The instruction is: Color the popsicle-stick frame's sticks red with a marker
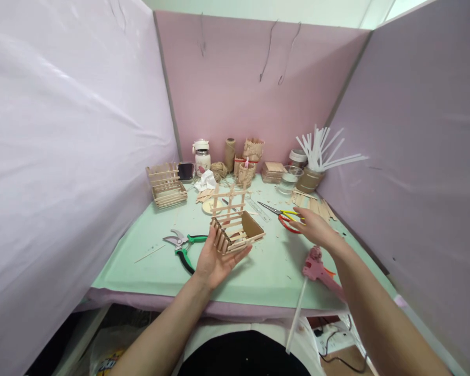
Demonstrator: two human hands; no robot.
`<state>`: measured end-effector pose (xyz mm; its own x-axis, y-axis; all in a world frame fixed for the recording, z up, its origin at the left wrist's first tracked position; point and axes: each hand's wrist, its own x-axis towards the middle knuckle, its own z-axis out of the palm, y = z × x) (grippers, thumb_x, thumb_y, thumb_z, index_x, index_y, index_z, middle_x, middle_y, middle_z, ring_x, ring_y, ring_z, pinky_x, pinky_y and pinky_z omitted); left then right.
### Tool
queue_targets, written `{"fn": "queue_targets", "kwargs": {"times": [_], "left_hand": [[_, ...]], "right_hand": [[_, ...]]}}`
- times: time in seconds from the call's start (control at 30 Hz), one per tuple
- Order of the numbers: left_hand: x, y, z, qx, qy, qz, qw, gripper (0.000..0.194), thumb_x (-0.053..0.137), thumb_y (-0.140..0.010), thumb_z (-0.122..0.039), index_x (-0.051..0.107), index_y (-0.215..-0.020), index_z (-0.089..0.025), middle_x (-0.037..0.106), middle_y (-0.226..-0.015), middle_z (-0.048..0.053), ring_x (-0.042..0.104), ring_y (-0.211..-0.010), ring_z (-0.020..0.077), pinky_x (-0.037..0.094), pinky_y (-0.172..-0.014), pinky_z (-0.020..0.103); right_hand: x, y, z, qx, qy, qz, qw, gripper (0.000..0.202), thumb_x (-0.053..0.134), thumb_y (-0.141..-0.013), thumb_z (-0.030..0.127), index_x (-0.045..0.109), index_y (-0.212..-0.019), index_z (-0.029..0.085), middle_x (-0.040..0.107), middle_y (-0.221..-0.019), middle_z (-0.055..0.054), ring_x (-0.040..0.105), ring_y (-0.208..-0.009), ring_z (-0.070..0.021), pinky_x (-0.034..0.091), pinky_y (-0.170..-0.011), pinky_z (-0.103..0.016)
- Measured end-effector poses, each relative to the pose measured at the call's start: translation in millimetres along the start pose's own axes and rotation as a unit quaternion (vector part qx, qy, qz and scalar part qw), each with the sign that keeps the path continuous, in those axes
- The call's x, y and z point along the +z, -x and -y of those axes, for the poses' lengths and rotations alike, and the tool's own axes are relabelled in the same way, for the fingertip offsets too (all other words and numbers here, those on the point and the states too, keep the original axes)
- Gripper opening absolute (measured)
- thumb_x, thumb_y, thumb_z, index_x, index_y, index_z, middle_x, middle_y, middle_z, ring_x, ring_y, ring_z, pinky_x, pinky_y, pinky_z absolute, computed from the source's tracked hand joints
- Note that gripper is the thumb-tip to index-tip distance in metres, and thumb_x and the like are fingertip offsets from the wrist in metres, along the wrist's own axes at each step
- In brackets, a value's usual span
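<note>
My left hand (215,266) supports a small craft-stick basket (238,232) from below and at its left side, thumb against the slats. The basket has an openwork stick back standing up and a brown inner wall. Over the right of the table, my right hand (315,224) has its fingers closed at the handles of scissors (282,214) with yellow and red grips, blades pointing left. Green-handled pruning shears (184,245) lie with jaws apart, left of my left hand. Below my right forearm rests a pink glue gun (317,269), a long white glue stick (297,313) jutting from it.
A second stick basket (166,187) stands at the back left. Along the back are a white bottle (202,156), twine (219,169), stick-filled cups (246,172), a water cup (290,180) and a pot of white glue sticks (313,177). Loose wooden sticks (313,203) lie at right.
</note>
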<state>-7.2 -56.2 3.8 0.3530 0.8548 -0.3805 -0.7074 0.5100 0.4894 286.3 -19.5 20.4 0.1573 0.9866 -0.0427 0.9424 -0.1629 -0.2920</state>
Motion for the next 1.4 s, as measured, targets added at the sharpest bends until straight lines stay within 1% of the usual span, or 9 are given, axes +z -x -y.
{"fn": "queue_targets", "kwargs": {"times": [0.2, 0.33, 0.53, 0.73, 0.9, 1.07, 1.13, 1.27, 1.4], "left_hand": [[-2.1, -3, -8, 0.028, 0.046, -0.013, 0.998, 0.072, 0.045, -0.096, -0.065, 0.051, -0.146, -0.014, 0.075, -0.117, 0.017, 0.074, -0.106, 0.0292, 0.055, -0.104, 0.049], [-7.8, -2, -14, 0.08, 0.061, 0.017, 0.995, 0.071, 0.049, -0.096, -0.063, 0.047, -0.15, -0.018, 0.072, -0.128, 0.015, 0.069, -0.117, 0.0303, 0.051, -0.109, 0.052], [-11.3, 0, -18, 0.107, 0.098, 0.03, 0.989, 0.068, 0.049, -0.096, -0.063, 0.05, -0.149, -0.021, 0.072, -0.128, 0.015, 0.067, -0.121, 0.0315, 0.049, -0.11, 0.054], [-29.7, 2, -23, 0.108, 0.076, 0.12, 0.984, 0.079, 0.052, -0.09, -0.071, 0.044, -0.153, -0.024, 0.065, -0.14, 0.015, 0.06, -0.133, 0.031, 0.042, -0.117, 0.05], [-48.3, 2, -29, 0.091, 0.024, 0.181, 0.979, 0.095, 0.05, -0.081, -0.084, 0.033, -0.157, -0.03, 0.054, -0.152, 0.014, 0.05, -0.142, 0.0317, 0.036, -0.12, 0.045], [-52.5, 3, -31, 0.1, -0.017, 0.176, 0.979, 0.098, 0.046, -0.078, -0.088, 0.029, -0.158, -0.034, 0.05, -0.155, 0.01, 0.047, -0.145, 0.031, 0.031, -0.122, 0.045], [-52.2, 3, -31, 0.099, -0.017, 0.166, 0.981, 0.098, 0.046, -0.077, -0.089, 0.03, -0.158, -0.035, 0.05, -0.155, 0.01, 0.046, -0.145, 0.0312, 0.032, -0.122, 0.046], [-51.5, 5, -32, 0.093, 0.0, 0.147, 0.985, 0.098, 0.043, -0.078, -0.089, 0.031, -0.158, -0.033, 0.049, -0.157, 0.01, 0.04, -0.15, 0.0303, 0.037, -0.12, 0.043], [-55.0, 7, -32, 0.094, -0.016, 0.139, 0.986, 0.089, 0.038, -0.086, -0.083, 0.035, -0.157, -0.029, 0.048, -0.158, 0.009, 0.033, -0.154, 0.0245, 0.038, -0.12, 0.039]], "right_hand": [[9, -59, 1, 0.04, 0.118, 0.066, 0.99, 0.02, 0.066, -0.091, 0.031, 0.071, -0.093, 0.012, 0.074, -0.103, -0.019, 0.071, -0.101, -0.027, 0.05, -0.083, -0.031], [17, -65, -1, 0.034, 0.149, 0.101, 0.983, 0.028, 0.062, -0.096, 0.042, 0.068, -0.1, 0.015, 0.072, -0.103, -0.007, 0.068, -0.092, -0.0171, 0.055, -0.087, -0.036], [16, -57, -2, 0.036, 0.151, 0.108, 0.982, 0.019, 0.065, -0.086, 0.029, 0.072, -0.084, 0.012, 0.073, -0.078, -0.015, 0.07, -0.074, -0.0225, 0.041, -0.061, -0.028], [18, -28, 9, 0.04, 0.14, 0.054, 0.988, 0.034, 0.055, -0.091, 0.033, 0.063, -0.111, 0.006, 0.073, -0.093, -0.021, 0.07, -0.083, -0.0273, 0.034, -0.059, -0.03], [14, 12, 27, 0.031, 0.036, -0.033, 0.998, 0.03, 0.055, -0.089, 0.033, 0.058, -0.114, 0.017, 0.073, -0.097, -0.014, 0.068, -0.084, -0.0256, 0.039, -0.063, -0.028], [9, 56, 51, 0.018, -0.113, -0.088, 0.99, 0.055, 0.064, -0.077, 0.061, 0.054, -0.116, 0.024, 0.07, -0.097, -0.008, 0.067, -0.081, -0.025, 0.046, -0.063, -0.03], [9, 72, 60, 0.003, -0.145, -0.09, 0.985, 0.06, 0.066, -0.072, 0.063, 0.053, -0.116, 0.025, 0.068, -0.099, -0.008, 0.067, -0.082, -0.0252, 0.047, -0.064, -0.031], [11, 100, 73, -0.089, -0.172, -0.118, 0.974, 0.038, 0.058, -0.079, 0.055, 0.058, -0.103, 0.026, 0.064, -0.086, -0.005, 0.063, -0.075, -0.0226, 0.047, -0.066, -0.032], [16, 116, 79, -0.105, -0.189, -0.113, 0.97, 0.037, 0.056, -0.08, 0.056, 0.059, -0.102, 0.026, 0.063, -0.082, -0.004, 0.061, -0.071, -0.0214, 0.046, -0.063, -0.032]]}}
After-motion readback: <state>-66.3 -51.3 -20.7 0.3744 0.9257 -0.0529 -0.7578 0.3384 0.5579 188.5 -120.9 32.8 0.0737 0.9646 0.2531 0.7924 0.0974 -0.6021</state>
